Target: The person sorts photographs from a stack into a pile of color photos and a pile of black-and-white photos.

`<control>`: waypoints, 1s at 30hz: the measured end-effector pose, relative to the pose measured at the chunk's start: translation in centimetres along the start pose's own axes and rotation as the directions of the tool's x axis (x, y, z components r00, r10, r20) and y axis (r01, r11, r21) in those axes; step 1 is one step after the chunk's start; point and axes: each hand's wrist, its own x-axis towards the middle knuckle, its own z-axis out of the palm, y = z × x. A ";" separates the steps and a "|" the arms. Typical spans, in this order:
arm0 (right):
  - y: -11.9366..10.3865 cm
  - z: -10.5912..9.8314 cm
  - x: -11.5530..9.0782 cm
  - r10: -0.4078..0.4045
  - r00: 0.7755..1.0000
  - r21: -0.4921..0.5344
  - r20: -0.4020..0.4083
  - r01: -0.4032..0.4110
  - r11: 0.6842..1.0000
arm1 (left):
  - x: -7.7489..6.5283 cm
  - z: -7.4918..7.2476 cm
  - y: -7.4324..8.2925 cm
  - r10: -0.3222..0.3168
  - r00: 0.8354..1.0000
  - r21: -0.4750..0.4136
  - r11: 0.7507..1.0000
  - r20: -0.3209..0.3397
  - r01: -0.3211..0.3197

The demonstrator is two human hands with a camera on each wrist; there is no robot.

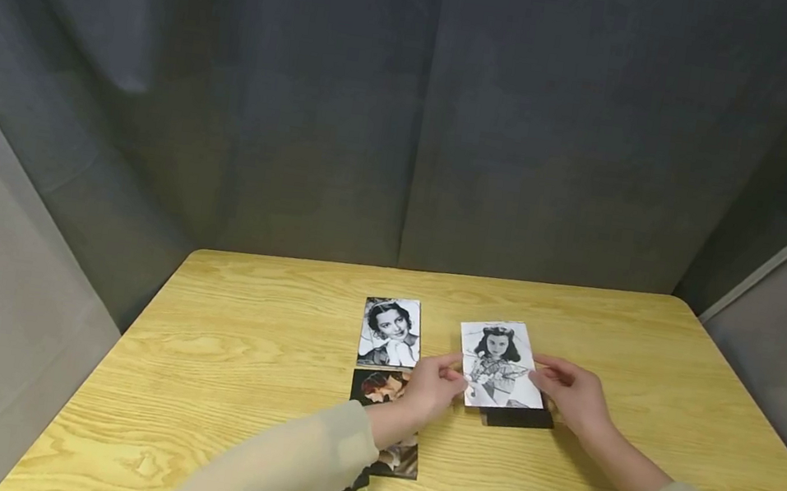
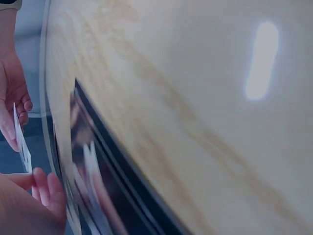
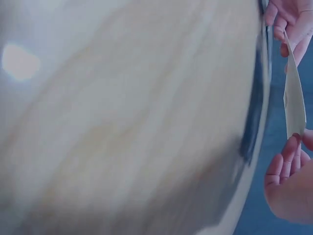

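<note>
A black-and-white photo print point(image 1: 498, 359) of a dark-haired person is held up over the table. My left hand point(image 1: 430, 387) pinches its lower left edge between thumb and fingers. On the right edge, my right hand point(image 1: 575, 398) grips it the same way. Seen edge-on in the right wrist view, the photo print point(image 3: 295, 103) is thin, with a pale back. Beneath it a dark flat piece point(image 1: 520, 417) lies on the table, mostly hidden by the print.
Left of the held print lies another black-and-white photo point(image 1: 391, 332). Nearer me are dark coloured pictures point(image 1: 398, 460), partly covered by my left forearm; how many, I cannot tell. The wooden table point(image 1: 239, 341) is bounded by dark curtains point(image 1: 330, 104) behind and grey panels at the sides.
</note>
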 end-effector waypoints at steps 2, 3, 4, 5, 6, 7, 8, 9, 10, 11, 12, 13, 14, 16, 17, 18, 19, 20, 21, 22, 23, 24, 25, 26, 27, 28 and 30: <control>-0.6 0.3 0.2 -0.014 1.000 0.006 -0.017 0.014 1.000 | 0.1 -0.5 0.1 0.019 1.000 -0.025 0.999 -0.003 -0.019; -0.9 0.5 0.3 -0.022 1.000 0.014 -0.022 0.023 1.000 | 0.1 -0.8 0.1 0.028 1.000 -0.043 0.999 -0.003 -0.028; -1.1 0.6 0.4 -0.027 0.999 0.028 -0.022 0.027 0.999 | 0.2 -1.1 0.2 0.038 0.999 -0.044 0.998 -0.008 -0.039; -1.4 0.7 0.4 -0.033 0.999 0.036 -0.025 0.034 0.999 | 0.2 -1.4 0.2 0.050 0.999 -0.040 0.998 -0.011 -0.050; -1.6 0.9 0.5 -0.039 0.999 0.052 -0.024 0.040 0.998 | 0.2 -1.7 0.3 0.061 0.998 -0.037 0.997 -0.018 -0.061; -1.8 1.0 0.5 -0.044 0.999 0.068 -0.021 0.045 0.997 | 0.2 -2.0 0.4 0.070 0.997 -0.042 0.997 -0.021 -0.071; -2.0 1.1 0.5 -0.047 0.999 0.087 -0.016 0.048 0.995 | 0.2 -2.3 0.5 0.078 0.997 -0.044 0.996 -0.024 -0.079; -2.2 1.3 0.5 -0.046 0.999 0.112 -0.007 0.046 0.993 | 0.2 -2.6 0.6 0.087 0.996 -0.046 0.995 -0.026 -0.089; -2.3 1.4 0.5 -0.044 0.999 0.136 0.004 0.043 0.990 | 0.1 -3.0 0.7 0.088 0.996 -0.056 0.994 -0.027 -0.089; -2.5 1.6 0.5 -0.041 0.999 0.159 0.014 0.038 0.987 | 0.1 -3.3 0.9 0.089 0.996 -0.058 0.994 -0.027 -0.090; -2.6 1.7 0.6 -0.040 0.999 0.176 0.026 0.034 0.984 | 0.0 -3.7 1.0 0.092 0.995 -0.058 0.994 -0.029 -0.094; -2.7 1.9 0.6 -0.034 0.999 0.185 0.035 0.027 0.982 | -0.1 -4.1 1.2 0.100 0.995 -0.048 0.994 -0.026 -0.101; -2.9 2.2 0.6 -0.030 0.999 0.194 0.042 0.021 0.981 | -0.1 -4.5 1.3 0.110 0.994 -0.039 0.993 -0.024 -0.111; -3.1 2.7 0.8 -0.030 0.998 0.188 0.054 0.019 0.982 | -0.3 -5.4 1.7 0.127 0.992 -0.037 0.991 -0.023 -0.128; -3.2 3.0 0.9 -0.032 0.998 0.182 0.057 0.021 0.983 | -0.4 -5.8 1.8 0.142 0.990 -0.029 0.989 -0.023 -0.142; -3.4 3.4 0.9 -0.032 0.998 0.175 0.060 0.021 0.984 | -0.5 -6.2 1.9 0.154 0.988 -0.021 0.988 -0.025 -0.154; -3.5 3.7 1.0 -0.030 0.998 0.173 0.063 0.018 0.985 | -0.5 -6.7 2.0 0.161 0.987 -0.016 0.987 -0.026 -0.162; -3.7 4.1 1.0 -0.031 0.997 0.177 0.068 0.019 0.984 | -0.6 -7.1 2.0 0.166 0.986 -0.020 0.986 -0.026 -0.167; -3.8 4.4 1.1 -0.032 0.997 0.179 0.077 0.018 0.984 | -0.6 -7.5 2.1 0.170 0.985 -0.020 0.985 -0.028 -0.170; -4.0 4.7 1.1 -0.035 0.995 0.187 0.089 0.018 0.982 | -0.7 -7.9 2.1 0.175 0.984 -0.020 0.984 -0.030 -0.176; -4.2 5.1 1.1 -0.032 0.995 0.195 0.097 0.012 0.981 | -0.7 -8.3 2.1 0.179 0.983 -0.018 0.984 -0.034 -0.180; -4.3 5.3 1.2 -0.030 0.994 0.195 0.103 0.009 0.981 | -0.6 -8.6 2.0 0.174 0.984 -0.022 0.984 -0.038 -0.175; -4.5 5.6 1.3 -0.033 0.994 0.201 0.107 0.010 0.980 | -0.6 -8.9 2.0 0.173 0.984 -0.030 0.984 -0.041 -0.174; -4.7 5.8 1.4 -0.036 0.993 0.206 0.112 0.012 0.979 | -0.5 -9.2 1.9 0.171 0.984 -0.037 0.984 -0.046 -0.173; -4.8 6.1 1.5 -0.039 0.993 0.214 0.115 0.014 0.977 | -0.4 -9.5 1.9 0.166 0.985 -0.041 0.985 -0.052 -0.168; -5.0 6.3 1.7 -0.041 0.992 0.220 0.117 0.014 0.975 | -0.3 -9.7 1.8 0.165 0.985 -0.045 0.985 -0.060 -0.168; -5.2 6.8 2.1 -0.042 0.992 0.226 0.115 0.015 0.974 | 0.0 -10.2 1.6 0.149 0.986 -0.052 0.987 -0.076 -0.153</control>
